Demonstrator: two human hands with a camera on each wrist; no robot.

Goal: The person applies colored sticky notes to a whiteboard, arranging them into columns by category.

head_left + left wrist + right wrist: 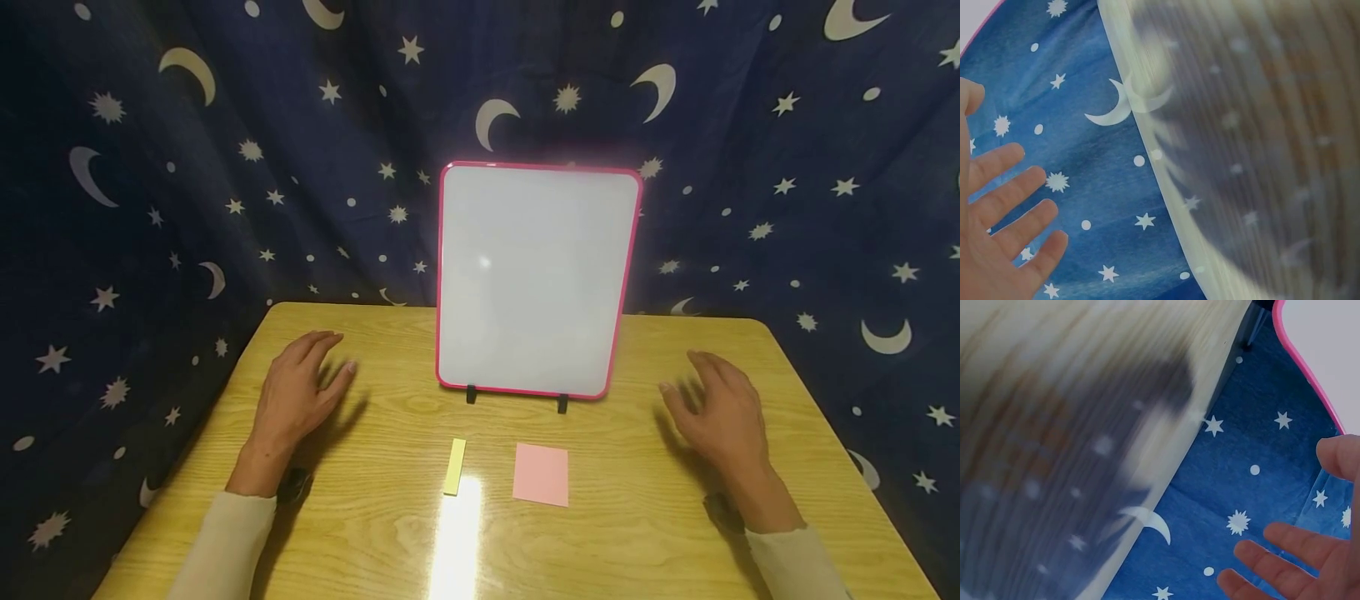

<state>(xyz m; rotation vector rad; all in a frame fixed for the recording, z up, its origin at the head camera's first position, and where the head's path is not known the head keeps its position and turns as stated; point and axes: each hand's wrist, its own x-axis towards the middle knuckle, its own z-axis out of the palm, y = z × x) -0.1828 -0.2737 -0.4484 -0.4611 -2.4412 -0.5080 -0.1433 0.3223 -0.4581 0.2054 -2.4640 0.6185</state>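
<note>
My left hand [295, 392] hovers over the left side of the table, fingers relaxed and holding nothing. On the opposite side my right hand [720, 412] is likewise relaxed, with nothing in it. Between them lie a narrow yellow sticky note pad [454, 467] and a square pink sticky note pad [541, 474]. Behind these stands a whiteboard [536, 279] with a pink frame, upright on small black feet [562, 404]. The left wrist view shows the left hand's spread fingers [1019, 194]; in the right wrist view, the right fingers [1285, 556] also spread apart.
The wooden table [375, 533] has a bright light reflection near its front middle. A dark blue curtain [337, 167] with moons and stars hangs behind it and along both sides. Each wrist bears a small dark camera, partly hidden.
</note>
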